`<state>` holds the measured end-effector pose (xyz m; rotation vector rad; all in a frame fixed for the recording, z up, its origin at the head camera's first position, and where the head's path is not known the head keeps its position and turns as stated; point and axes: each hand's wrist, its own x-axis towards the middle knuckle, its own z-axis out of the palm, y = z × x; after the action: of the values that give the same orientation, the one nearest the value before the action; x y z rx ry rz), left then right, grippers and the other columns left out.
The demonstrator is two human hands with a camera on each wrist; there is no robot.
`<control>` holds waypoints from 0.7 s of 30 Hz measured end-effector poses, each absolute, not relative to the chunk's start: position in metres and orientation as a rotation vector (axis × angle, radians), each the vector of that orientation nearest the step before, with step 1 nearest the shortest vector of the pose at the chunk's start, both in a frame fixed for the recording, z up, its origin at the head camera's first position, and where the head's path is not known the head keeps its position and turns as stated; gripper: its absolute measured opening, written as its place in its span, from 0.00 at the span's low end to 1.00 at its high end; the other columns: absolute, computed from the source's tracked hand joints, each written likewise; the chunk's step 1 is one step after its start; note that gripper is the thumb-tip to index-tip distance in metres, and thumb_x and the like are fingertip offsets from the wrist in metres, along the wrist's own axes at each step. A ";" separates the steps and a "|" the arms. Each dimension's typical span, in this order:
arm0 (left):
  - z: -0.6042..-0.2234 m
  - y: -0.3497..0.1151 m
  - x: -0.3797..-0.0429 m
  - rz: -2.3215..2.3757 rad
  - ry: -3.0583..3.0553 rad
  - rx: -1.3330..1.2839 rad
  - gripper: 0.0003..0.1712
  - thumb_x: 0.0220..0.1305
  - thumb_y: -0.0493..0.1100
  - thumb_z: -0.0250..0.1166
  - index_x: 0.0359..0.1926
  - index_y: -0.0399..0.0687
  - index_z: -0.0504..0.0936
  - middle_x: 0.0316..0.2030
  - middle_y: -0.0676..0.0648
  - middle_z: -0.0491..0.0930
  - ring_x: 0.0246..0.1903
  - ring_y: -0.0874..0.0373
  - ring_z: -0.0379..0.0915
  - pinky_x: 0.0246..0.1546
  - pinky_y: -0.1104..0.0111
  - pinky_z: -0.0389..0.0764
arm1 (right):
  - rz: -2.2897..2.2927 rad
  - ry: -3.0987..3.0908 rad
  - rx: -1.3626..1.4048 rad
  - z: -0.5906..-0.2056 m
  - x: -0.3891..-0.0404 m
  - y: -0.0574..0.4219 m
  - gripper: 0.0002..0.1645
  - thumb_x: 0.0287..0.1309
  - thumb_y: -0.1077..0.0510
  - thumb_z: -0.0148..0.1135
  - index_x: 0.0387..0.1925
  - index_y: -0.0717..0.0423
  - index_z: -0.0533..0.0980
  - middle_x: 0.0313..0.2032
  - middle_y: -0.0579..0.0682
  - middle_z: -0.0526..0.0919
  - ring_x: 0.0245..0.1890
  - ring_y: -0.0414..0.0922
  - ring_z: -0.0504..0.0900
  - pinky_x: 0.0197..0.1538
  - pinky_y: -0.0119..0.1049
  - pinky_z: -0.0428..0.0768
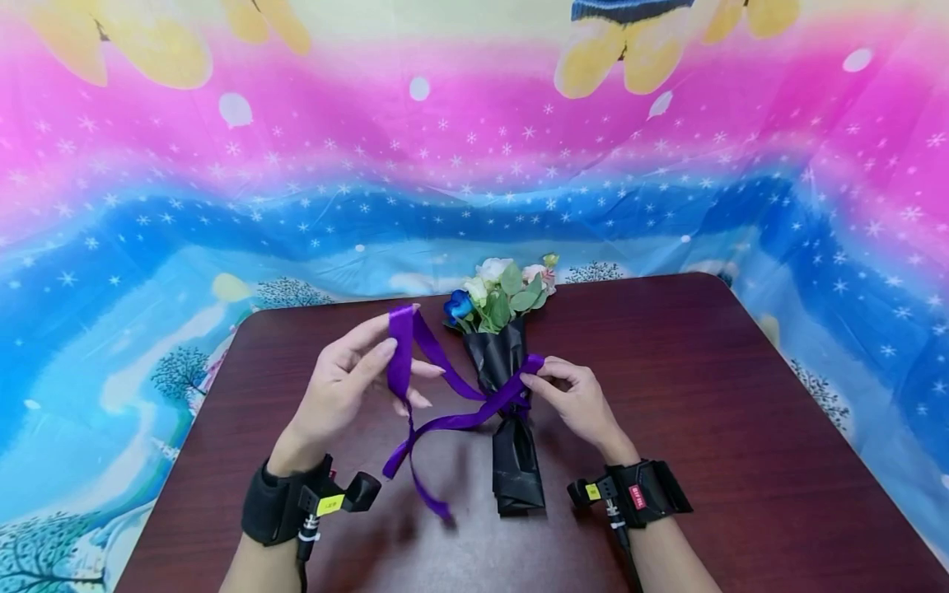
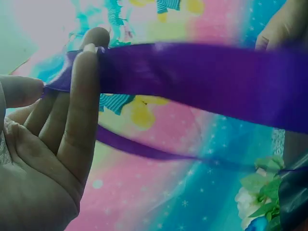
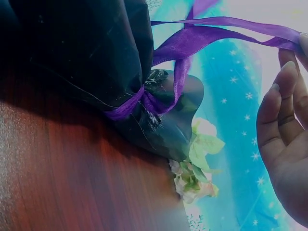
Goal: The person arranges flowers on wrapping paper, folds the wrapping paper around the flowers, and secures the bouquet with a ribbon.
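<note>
A bouquet of flowers (image 1: 498, 305) lies on the table in black wrapping paper (image 1: 517, 476), its blooms pointing away from me. Purple ribbon (image 3: 126, 107) circles the narrow waist of the wrap. To the left of the bouquet, my left hand (image 1: 337, 391) pinches a raised loop of the ribbon (image 1: 401, 350) between thumb and fingers. My right hand (image 1: 582, 403), just right of the waist, pinches another stretch of ribbon between thumb and forefinger. Two loose ribbon ends hang between the left hand and the wrap.
The dark wooden table (image 1: 704, 395) reaches out on both sides of the bouquet. Behind it hangs a colourful printed cloth (image 1: 415, 206). Each wrist carries a black strap (image 1: 270, 504) with a small camera and cable.
</note>
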<state>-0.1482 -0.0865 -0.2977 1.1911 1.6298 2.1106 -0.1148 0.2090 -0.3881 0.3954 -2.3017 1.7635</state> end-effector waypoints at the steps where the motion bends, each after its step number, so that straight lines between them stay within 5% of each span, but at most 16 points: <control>1: -0.298 -0.085 -0.148 2.084 1.665 1.186 0.23 0.75 0.32 0.42 0.67 0.30 0.59 0.41 0.32 0.82 0.27 0.40 0.82 0.19 0.55 0.79 | 1.763 -2.302 0.394 -0.388 -0.115 0.209 0.07 0.61 0.63 0.62 0.27 0.61 0.81 0.29 0.51 0.75 0.27 0.50 0.69 0.30 0.31 0.67; 8: -0.306 -0.080 -0.145 1.898 1.846 1.173 0.20 0.74 0.34 0.47 0.63 0.32 0.67 0.42 0.31 0.81 0.32 0.37 0.81 0.27 0.55 0.81 | 1.747 -2.309 0.397 -0.388 -0.114 0.210 0.09 0.61 0.63 0.62 0.27 0.63 0.81 0.28 0.50 0.74 0.27 0.46 0.69 0.31 0.34 0.67; 13: -0.310 -0.074 -0.142 1.711 2.026 1.195 0.18 0.73 0.36 0.51 0.60 0.39 0.73 0.42 0.43 0.84 0.32 0.49 0.82 0.30 0.59 0.81 | 1.755 -2.306 0.407 -0.389 -0.115 0.209 0.09 0.61 0.63 0.62 0.29 0.66 0.81 0.29 0.50 0.75 0.27 0.42 0.69 0.31 0.32 0.67; 21: -0.313 -0.054 -0.141 1.501 2.204 1.323 0.17 0.70 0.38 0.57 0.58 0.43 0.77 0.42 0.51 0.82 0.34 0.60 0.81 0.30 0.67 0.79 | 1.747 -2.297 0.415 -0.390 -0.116 0.207 0.08 0.61 0.63 0.62 0.26 0.54 0.80 0.28 0.50 0.75 0.27 0.43 0.70 0.31 0.35 0.68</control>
<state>-0.1407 -0.0538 -0.3127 1.3230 2.2039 1.5011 -0.1163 0.2070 -0.3902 0.4152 -2.2969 1.7472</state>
